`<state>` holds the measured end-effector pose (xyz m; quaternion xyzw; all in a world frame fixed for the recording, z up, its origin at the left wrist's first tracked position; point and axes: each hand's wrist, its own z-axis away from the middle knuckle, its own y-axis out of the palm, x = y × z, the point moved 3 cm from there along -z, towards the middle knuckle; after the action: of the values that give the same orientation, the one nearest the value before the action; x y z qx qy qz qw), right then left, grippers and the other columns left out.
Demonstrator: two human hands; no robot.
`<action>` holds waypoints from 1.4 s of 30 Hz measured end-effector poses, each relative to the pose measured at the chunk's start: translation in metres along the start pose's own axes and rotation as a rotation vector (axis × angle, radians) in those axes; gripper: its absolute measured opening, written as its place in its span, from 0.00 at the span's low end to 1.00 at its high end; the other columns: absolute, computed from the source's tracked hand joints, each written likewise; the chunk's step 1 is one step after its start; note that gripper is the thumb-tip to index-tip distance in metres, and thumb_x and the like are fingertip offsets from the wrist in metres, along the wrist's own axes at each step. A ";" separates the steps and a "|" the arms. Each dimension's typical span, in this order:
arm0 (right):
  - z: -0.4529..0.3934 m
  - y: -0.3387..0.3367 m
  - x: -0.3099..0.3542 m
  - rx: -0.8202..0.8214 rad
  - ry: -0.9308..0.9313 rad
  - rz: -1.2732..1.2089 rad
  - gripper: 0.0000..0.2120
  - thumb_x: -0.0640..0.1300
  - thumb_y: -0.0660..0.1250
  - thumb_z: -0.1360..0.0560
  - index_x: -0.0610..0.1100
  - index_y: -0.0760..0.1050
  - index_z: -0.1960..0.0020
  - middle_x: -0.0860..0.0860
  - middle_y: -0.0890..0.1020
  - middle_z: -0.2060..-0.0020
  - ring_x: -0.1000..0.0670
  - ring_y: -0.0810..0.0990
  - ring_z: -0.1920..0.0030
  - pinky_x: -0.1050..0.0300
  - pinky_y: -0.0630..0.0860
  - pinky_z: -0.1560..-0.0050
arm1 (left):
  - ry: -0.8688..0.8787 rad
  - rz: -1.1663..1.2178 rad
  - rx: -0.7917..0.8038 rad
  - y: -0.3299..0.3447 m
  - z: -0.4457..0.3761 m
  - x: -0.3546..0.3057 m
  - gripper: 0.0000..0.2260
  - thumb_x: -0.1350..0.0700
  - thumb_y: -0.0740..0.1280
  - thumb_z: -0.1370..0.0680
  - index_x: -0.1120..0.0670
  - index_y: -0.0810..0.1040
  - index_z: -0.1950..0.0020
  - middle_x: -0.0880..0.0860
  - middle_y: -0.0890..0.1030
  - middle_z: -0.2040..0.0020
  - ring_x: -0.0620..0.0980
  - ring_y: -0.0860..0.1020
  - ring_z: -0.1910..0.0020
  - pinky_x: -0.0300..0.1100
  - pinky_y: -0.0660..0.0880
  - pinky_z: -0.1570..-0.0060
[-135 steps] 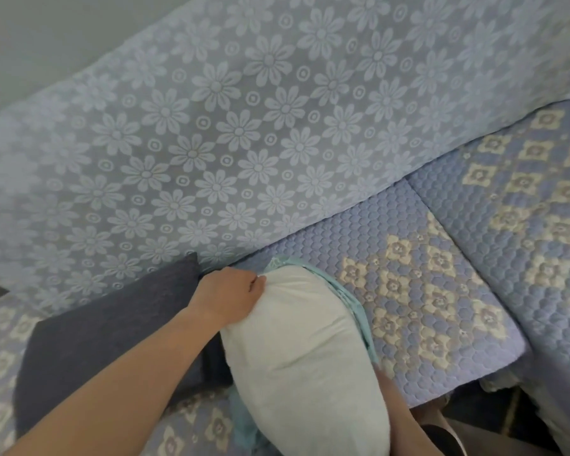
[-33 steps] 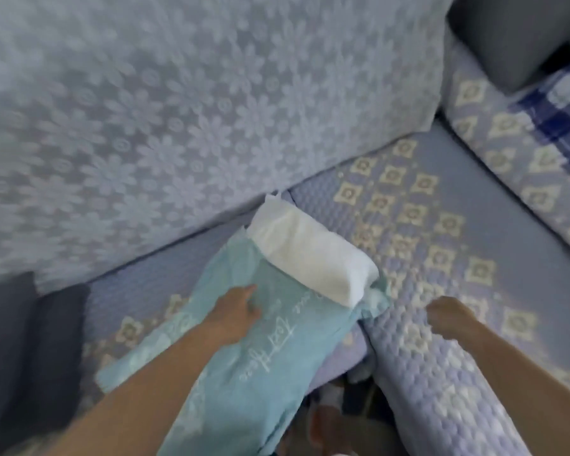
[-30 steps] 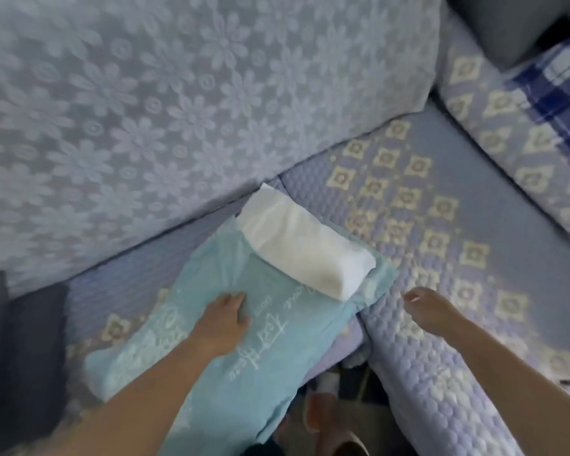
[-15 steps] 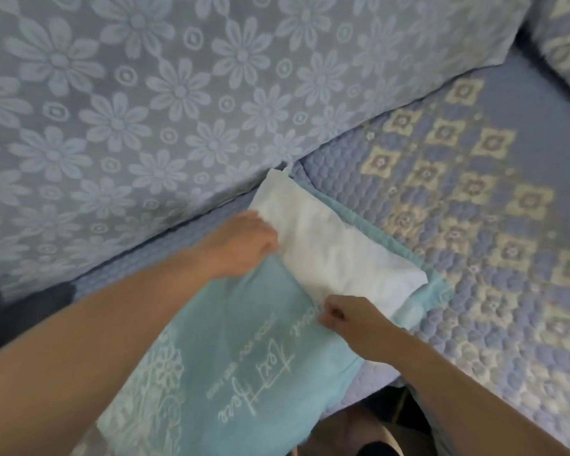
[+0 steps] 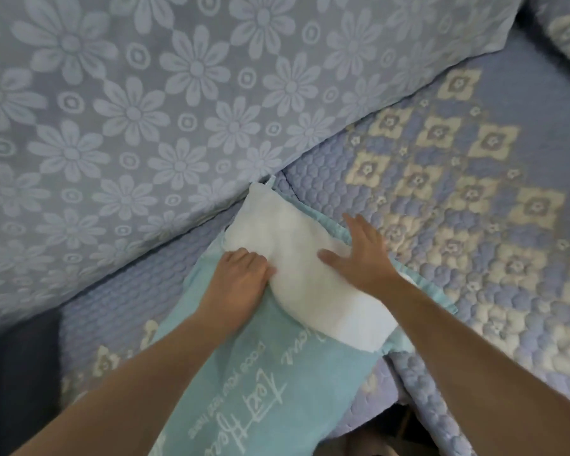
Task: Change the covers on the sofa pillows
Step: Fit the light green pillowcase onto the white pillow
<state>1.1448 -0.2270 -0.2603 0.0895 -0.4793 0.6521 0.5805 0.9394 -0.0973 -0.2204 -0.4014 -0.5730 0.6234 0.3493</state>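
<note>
Head view: a white pillow (image 5: 310, 268) lies on the quilted sofa seat (image 5: 474, 209), its far corner pushed up against the foot of the backrest, which is draped in a pale blue cloth with a daisy pattern (image 5: 145, 110). The near part of the pillow sits inside a light turquoise cover (image 5: 244, 390) with white script lettering; the far part sticks out of the cover's open mouth, bare and rumpled. The cover runs from the middle of the seat down to the seat's front edge, and a strip of its lower layer shows along the pillow's right side.

The left hand (image 5: 241, 278) rests at the left side of the cover's mouth, knuckles up, fingers curled down where the turquoise cloth meets the white pillow; its grip seems to pinch the cover's edge, though the fingertips are hidden, so this is not certain. The right hand (image 5: 359, 255) lies flat on the bare pillow, its grip spread wide, fingers straight and pointing toward the backrest, thumb out to the left, pressing on the white fabric.

At the left front corner of the seat lies a dark grey cushion (image 5: 17, 373), well apart from the turquoise cover. A gap between two seat sections opens just beside the cover's right front corner.
</note>
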 end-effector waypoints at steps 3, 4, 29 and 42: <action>-0.007 0.040 0.028 0.430 -0.084 0.107 0.47 0.63 0.67 0.24 0.53 0.41 0.18 0.49 0.57 0.20 0.44 0.57 0.22 0.50 0.54 0.25 | -0.068 0.038 -0.059 -0.006 0.007 0.005 0.13 0.53 0.60 0.17 0.57 0.75 0.60 0.55 0.76 0.58 0.57 0.72 0.55 0.52 0.69 0.55; 0.009 0.062 0.036 0.481 -0.181 0.233 0.43 0.60 0.63 0.21 0.53 0.39 0.19 0.46 0.61 0.22 0.41 0.64 0.25 0.50 0.60 0.27 | -0.093 0.029 -0.077 -0.010 0.011 0.009 0.12 0.54 0.61 0.19 0.57 0.75 0.60 0.55 0.76 0.56 0.57 0.72 0.53 0.52 0.70 0.53; 0.054 0.133 -0.016 0.449 0.000 0.178 0.15 0.47 0.58 0.18 0.56 0.76 0.35 0.53 0.78 0.37 0.49 0.77 0.38 0.54 0.73 0.37 | -0.063 0.111 1.274 -0.042 0.125 -0.066 0.32 0.29 0.42 0.21 0.39 0.53 0.19 0.59 0.72 0.26 0.62 0.70 0.29 0.53 0.64 0.32; 0.048 0.172 0.079 0.790 -0.019 -0.080 0.12 0.51 0.67 0.27 0.59 0.78 0.44 0.58 0.81 0.48 0.53 0.80 0.45 0.53 0.75 0.41 | 0.328 -0.009 0.651 -0.106 0.132 -0.048 0.20 0.38 0.64 0.29 0.52 0.86 0.57 0.56 0.78 0.46 0.61 0.72 0.39 0.62 0.61 0.30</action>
<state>0.9544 -0.1859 -0.2720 0.3305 -0.1930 0.7623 0.5219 0.8392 -0.1873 -0.1075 -0.3615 -0.2826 0.6988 0.5487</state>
